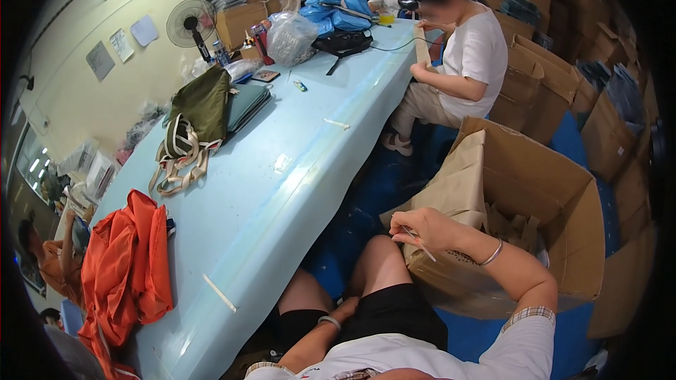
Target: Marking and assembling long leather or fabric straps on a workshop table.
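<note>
My right hand [431, 229] is raised beside the large open cardboard box [542, 162], above my right thigh. Its fingers are closed on a thin whitish strip [421, 244] that slants downward; its exact kind is too small to tell. Lower down, my left hand [345, 309] rests between my thighs, against my black shorts [394, 309]. Its fingers are mostly hidden. Tan cloth [451, 183] hangs over the near-left wall of the box, and more tan pieces [507, 229] lie inside it.
A long table [296, 141] under pale blue covering runs along my left. On it lie orange-red fabric [127, 260], an olive bag [201, 105] with straps, and a pale strip [220, 293]. Across the corner sits a person [465, 63] holding a tan piece. Cartons [612, 134] stand at right.
</note>
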{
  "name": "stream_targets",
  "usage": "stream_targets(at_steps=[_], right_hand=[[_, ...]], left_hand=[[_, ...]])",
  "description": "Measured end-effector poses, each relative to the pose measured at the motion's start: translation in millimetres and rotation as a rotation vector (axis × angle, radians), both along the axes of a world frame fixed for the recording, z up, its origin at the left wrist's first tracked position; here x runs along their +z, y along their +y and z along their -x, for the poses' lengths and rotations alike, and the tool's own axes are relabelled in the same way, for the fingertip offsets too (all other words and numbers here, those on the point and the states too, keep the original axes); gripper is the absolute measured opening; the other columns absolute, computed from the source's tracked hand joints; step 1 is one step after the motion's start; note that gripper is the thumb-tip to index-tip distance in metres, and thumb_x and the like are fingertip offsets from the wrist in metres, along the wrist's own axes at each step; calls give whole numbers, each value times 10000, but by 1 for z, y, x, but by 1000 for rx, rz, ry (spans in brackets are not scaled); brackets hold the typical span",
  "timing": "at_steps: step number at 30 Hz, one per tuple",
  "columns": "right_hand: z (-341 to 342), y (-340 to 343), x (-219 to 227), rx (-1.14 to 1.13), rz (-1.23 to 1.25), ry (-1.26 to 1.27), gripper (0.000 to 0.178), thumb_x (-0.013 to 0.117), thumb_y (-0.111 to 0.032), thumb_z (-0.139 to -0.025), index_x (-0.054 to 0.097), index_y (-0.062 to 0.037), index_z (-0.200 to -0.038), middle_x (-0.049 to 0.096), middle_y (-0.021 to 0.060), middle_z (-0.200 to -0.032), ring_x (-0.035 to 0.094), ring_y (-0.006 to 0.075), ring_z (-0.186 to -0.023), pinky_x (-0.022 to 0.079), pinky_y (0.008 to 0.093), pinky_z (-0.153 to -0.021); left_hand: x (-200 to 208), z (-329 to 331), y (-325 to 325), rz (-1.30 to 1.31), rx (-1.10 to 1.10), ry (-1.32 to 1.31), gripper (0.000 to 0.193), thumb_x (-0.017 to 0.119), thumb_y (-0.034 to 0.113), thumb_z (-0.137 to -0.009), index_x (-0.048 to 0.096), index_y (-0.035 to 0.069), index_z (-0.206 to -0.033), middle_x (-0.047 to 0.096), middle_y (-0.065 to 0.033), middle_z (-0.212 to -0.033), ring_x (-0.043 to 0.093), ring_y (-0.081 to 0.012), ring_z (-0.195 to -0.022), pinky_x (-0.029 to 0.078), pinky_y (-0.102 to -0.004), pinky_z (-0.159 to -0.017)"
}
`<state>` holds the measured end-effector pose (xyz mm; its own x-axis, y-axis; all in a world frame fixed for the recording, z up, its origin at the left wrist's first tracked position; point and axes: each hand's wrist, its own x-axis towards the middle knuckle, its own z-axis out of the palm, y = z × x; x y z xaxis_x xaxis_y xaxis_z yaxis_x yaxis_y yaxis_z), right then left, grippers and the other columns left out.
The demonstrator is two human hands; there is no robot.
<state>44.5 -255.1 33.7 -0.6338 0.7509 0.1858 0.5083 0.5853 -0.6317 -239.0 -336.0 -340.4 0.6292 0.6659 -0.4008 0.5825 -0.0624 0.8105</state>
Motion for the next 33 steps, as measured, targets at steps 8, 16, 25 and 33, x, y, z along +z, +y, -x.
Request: stream_targets(at_steps=[8, 16, 25, 33], right_hand=[[1, 2, 1, 18, 2, 1, 176, 691, -142, -865, 586, -26, -947, 667, 125, -847, 657, 283, -761, 514, 348, -677], [1, -2, 3, 1, 15, -6, 164, 697, -118, -857, 587, -27, -938, 685, 126, -871, 677, 285, -787, 534, 339, -697], [8, -9, 4, 54, -182, 55, 163, 719, -75, -812, 598, -31, -912, 657, 120, -829, 649, 299, -733, 524, 359, -643], [12, -7, 7, 112, -306, 180, 200, 727, -29, -772, 598, -34, -924, 657, 116, -830, 657, 285, -730, 537, 352, -639]], left_hand=[[-21, 9, 1, -14, -4, 78, 370, 569, 298, -867, 672, 15, -1081, 630, -270, -1097, 601, -392, -1092, 495, -450, -874], [4, 0, -6, 75, 86, 15, 323, 586, 252, -859, 685, 22, -1063, 673, -245, -1059, 659, -338, -1031, 493, -431, -868], [143, -17, 59, -287, 341, -79, 314, 563, 247, -930, 639, 54, -1165, 680, -135, -1109, 659, -271, -1019, 504, -367, -885], [319, -89, 242, -512, 543, -531, 445, 647, 181, -907, 513, 8, -1295, 654, -85, -1022, 616, -171, -961, 491, -314, -875]])
